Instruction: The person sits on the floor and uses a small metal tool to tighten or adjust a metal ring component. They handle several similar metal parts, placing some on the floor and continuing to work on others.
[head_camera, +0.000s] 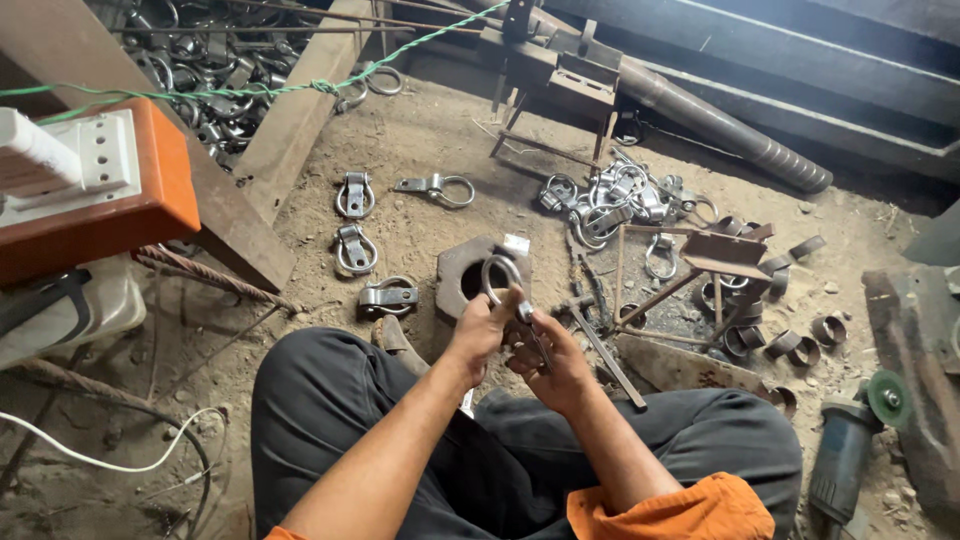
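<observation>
- I am sitting low on the dirt floor, and both my hands are meeting just above the rusty steel block with the round hole in it.
- My left hand is gripping the metal ring clamp: my fingers are closing around its lower end, while its round loop is sticking up past my fingertips, right over the near edge of the block.
- My right hand is curling shut just right of the left one, touching it, and is pinching the clamp's lower, flat part; exactly how the fingers are sitting on it I cannot tell.
- So the clamp is running between my two hands, loop at the top by the left thumb, tail down in the right palm.
- Left of the block, four finished ring clamps are lying flat on the dirt, well apart from my hands.
- Beyond the block to the right, a loose pile of clamps is resting on the ground.
- Right of the block, a small rusty angle-iron stand is standing, with short steel bands scattered around it.
- Far right of the block, near my right knee, an angle grinder is lying on the ground.
- Far left of the block, an orange welding machine is sitting.
</observation>
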